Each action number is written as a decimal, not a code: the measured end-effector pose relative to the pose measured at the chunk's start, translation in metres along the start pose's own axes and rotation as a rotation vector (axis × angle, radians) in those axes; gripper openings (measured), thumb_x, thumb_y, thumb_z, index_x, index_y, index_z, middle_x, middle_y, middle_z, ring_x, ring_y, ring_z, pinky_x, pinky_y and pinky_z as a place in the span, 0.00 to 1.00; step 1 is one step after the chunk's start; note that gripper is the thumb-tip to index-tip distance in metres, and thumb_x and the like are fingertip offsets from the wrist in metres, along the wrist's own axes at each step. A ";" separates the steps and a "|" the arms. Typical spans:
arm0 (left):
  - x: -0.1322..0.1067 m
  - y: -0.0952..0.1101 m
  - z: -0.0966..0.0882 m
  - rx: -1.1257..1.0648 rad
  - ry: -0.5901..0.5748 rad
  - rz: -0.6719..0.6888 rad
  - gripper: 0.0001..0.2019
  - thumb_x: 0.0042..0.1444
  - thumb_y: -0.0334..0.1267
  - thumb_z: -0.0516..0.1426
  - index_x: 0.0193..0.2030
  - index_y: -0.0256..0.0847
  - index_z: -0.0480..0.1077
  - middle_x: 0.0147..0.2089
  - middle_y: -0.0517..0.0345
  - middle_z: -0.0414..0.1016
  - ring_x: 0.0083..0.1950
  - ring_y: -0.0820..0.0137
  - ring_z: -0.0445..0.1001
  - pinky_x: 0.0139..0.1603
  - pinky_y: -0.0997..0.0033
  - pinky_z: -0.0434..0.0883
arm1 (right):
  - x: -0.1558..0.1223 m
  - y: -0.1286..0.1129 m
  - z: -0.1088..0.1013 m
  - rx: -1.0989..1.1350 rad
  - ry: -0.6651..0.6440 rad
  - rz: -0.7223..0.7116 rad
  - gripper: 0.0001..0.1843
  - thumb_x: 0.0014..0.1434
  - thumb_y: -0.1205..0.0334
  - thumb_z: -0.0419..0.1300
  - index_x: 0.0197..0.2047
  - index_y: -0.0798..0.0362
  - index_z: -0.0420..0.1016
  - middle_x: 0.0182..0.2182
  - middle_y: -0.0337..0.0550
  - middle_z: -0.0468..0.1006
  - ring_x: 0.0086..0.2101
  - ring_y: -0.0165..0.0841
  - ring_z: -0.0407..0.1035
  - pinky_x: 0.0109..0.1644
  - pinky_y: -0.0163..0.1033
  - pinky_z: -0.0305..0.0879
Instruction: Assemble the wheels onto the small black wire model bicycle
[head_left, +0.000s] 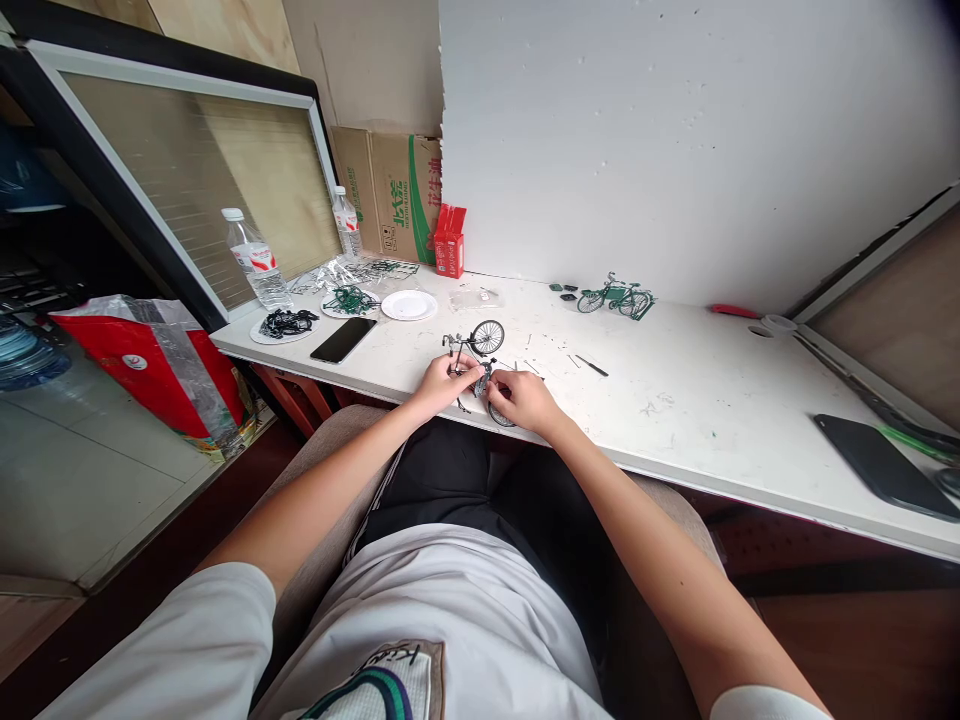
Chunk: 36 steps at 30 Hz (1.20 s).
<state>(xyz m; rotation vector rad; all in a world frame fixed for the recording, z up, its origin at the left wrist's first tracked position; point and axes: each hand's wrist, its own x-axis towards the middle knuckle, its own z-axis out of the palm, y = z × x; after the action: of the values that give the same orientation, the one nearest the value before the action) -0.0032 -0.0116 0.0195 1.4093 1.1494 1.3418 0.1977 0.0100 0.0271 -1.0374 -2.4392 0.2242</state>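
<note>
A small black model bicycle (488, 337) lies tilted at the table's front edge, its two spoked wheels showing above and below my hands. My left hand (448, 384) is closed on its frame from the left, thumb pointing inward. From the right, my right hand (523, 399) pinches at the middle of the bicycle near the lower wheel; whether a tiny part sits between its fingertips is hidden. Just right of my hands, a thin dark tool (592, 366) and several tiny pins lie on the white table (660, 400).
A green model bicycle (616, 296) stands at the back. On the left are plates with black parts (286, 323) and green parts (351, 299), a white plate (409, 305), a phone (343, 340), water bottles (256, 262), and a red box (450, 242). Another phone (885, 462) lies far right.
</note>
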 end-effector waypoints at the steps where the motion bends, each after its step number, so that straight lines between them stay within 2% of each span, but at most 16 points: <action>1: 0.000 0.000 0.000 0.000 0.000 -0.001 0.20 0.54 0.51 0.69 0.42 0.36 0.76 0.38 0.51 0.80 0.34 0.69 0.77 0.36 0.70 0.75 | 0.000 0.000 0.000 0.000 0.002 -0.001 0.15 0.70 0.56 0.52 0.36 0.51 0.77 0.26 0.42 0.78 0.26 0.33 0.66 0.34 0.37 0.52; 36: 0.000 -0.010 0.001 0.063 -0.003 0.069 0.19 0.57 0.52 0.67 0.43 0.37 0.76 0.41 0.51 0.80 0.34 0.70 0.78 0.35 0.70 0.78 | 0.001 0.001 0.001 0.016 0.021 -0.022 0.14 0.68 0.58 0.53 0.33 0.51 0.74 0.24 0.41 0.76 0.24 0.32 0.63 0.33 0.37 0.50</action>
<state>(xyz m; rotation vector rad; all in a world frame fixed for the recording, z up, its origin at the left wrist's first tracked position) -0.0032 -0.0094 0.0100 1.5082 1.1592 1.3609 0.1974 0.0108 0.0264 -1.0005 -2.4247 0.2236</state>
